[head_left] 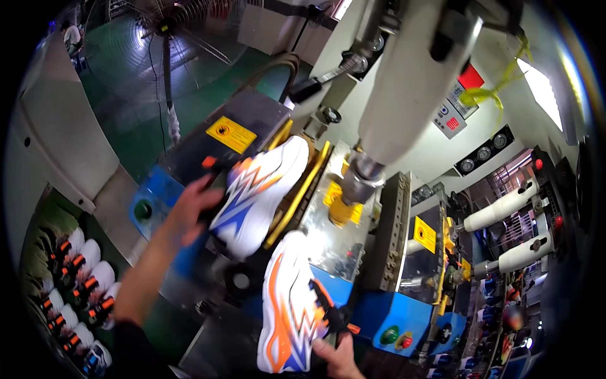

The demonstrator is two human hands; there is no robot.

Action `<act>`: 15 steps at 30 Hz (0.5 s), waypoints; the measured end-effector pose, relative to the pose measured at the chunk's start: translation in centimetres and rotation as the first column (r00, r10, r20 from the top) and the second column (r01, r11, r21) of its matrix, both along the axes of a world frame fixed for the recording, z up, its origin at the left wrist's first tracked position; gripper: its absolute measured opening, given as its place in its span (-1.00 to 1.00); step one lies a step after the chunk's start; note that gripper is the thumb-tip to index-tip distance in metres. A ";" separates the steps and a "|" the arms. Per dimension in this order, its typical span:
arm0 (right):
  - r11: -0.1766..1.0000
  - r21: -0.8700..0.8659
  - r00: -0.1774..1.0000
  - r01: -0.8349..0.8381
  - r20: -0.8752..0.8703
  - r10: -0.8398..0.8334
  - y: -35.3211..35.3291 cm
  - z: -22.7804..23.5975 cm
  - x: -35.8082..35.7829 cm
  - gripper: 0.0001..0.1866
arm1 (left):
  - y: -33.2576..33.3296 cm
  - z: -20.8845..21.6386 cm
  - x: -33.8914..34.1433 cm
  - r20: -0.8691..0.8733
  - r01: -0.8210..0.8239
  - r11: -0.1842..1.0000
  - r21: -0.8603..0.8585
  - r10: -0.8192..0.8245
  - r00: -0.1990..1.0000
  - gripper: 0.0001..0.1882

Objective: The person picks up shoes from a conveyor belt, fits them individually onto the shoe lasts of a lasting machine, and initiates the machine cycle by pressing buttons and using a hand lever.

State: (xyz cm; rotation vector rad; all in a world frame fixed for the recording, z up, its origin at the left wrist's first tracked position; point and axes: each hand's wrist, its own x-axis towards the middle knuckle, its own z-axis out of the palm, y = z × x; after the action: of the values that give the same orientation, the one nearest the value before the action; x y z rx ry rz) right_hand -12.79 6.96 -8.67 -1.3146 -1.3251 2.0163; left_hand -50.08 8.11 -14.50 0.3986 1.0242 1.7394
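A white sneaker with orange and blue markings lies tilted on its side in the press machine, its dark opening facing left. Beside that opening is my left hand, fingers apart and slightly blurred; whether they touch the shoe is hard to see. A second sneaker, white with orange and blue patterning, is nearer to me, toe pointing away. My right hand grips it by its black collar, with the thumb on the near side and the other fingers mostly hidden.
Above the sneakers stands a thick white press cylinder with a metal ram. A yellow bar runs beside the first sneaker. Blue control housings carry buttons. Several more shoes stand at lower left; a large fan is behind.
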 end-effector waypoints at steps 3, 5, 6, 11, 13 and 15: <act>0.987 -0.156 0.999 -0.030 0.015 0.032 5.7 0.5 -8.5 -0.51 | -11.5 -4.3 1.7 0.145 -0.358 0.927 0.110 0.341 0.929 -0.30; 0.916 -0.379 0.990 -0.130 -0.007 0.138 11.2 1.4 -15.0 -0.63 | -18.5 -6.5 3.1 0.044 -0.516 0.843 0.152 0.515 0.856 -0.24; 0.945 -0.312 0.994 -0.095 0.022 0.107 13.0 1.8 -18.3 -0.67 | -22.0 -7.3 3.7 0.012 -0.560 0.816 0.142 0.565 0.825 -0.24; 0.853 0.521 0.906 0.036 0.344 -0.248 23.5 -11.3 -26.3 -0.40 | -32.5 -7.9 8.5 -0.013 -0.802 0.594 -0.063 0.803 0.596 -0.59; 0.854 0.505 0.882 -0.128 0.452 -0.135 23.5 -10.5 -29.5 -0.33 | -36.2 -10.4 11.9 -0.488 -0.870 0.411 -0.274 0.720 0.494 -0.65; 0.872 0.470 0.903 -0.135 0.420 -0.087 24.5 -9.0 -29.0 -0.51 | -35.8 -10.1 14.1 -0.377 -0.913 0.263 -0.310 0.848 0.372 -0.52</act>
State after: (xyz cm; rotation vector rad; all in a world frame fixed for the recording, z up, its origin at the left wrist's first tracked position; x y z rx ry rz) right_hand -41.81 31.44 -17.66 -1.5312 -1.9009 1.2877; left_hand -36.00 -27.69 -24.60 -0.5671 1.9905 2.3167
